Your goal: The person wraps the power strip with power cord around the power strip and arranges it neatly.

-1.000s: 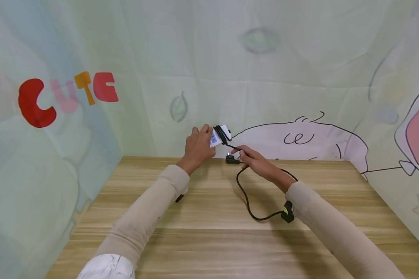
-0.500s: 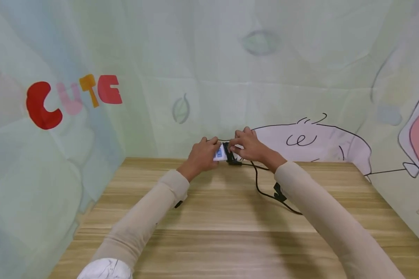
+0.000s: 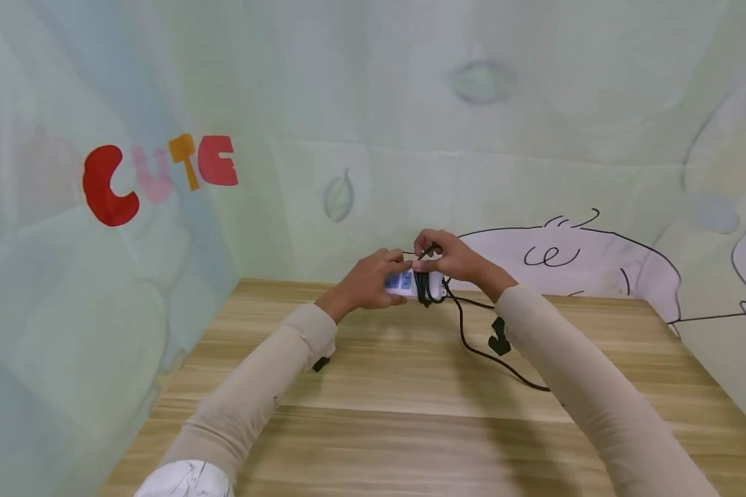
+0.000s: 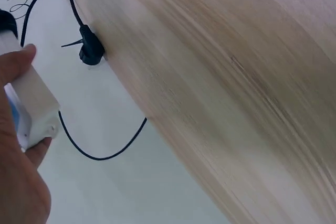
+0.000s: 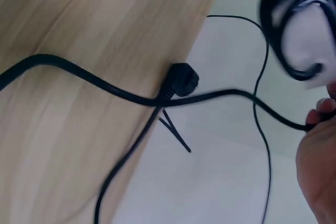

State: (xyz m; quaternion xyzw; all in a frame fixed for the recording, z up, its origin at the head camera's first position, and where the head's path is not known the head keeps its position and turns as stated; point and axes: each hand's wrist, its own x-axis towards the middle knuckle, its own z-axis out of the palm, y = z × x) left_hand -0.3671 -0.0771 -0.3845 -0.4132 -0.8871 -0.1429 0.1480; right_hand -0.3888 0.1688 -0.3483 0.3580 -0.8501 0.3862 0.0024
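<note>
A white power strip (image 3: 406,279) with blue sockets is held up near the table's far edge. Its black cord (image 3: 423,288) is wound in several turns around the right part of the strip. My left hand (image 3: 368,279) grips the strip's left end, thumb and fingers on opposite sides. With curled fingers, my right hand (image 3: 458,257) pinches the cord just above the turns; the right wrist view shows the cord running into these fingers (image 5: 321,109). A black plug (image 5: 181,80) appears at the table's edge in that view, and a plug (image 4: 92,48) shows in the left wrist view.
Wood-grain table (image 3: 373,442) stretches below both arms. Loose cord (image 3: 462,324) curves over it and passes under the right forearm. A black piece (image 3: 499,337) sits beside the right sleeve. A printed cloth backdrop (image 3: 379,186) rises behind the table. A thin wire (image 5: 257,85) hangs against it.
My right hand has moved from below the strip up to its top, drawing the cord over it. The strip has come lower and turned more level. The view has shifted slightly.
</note>
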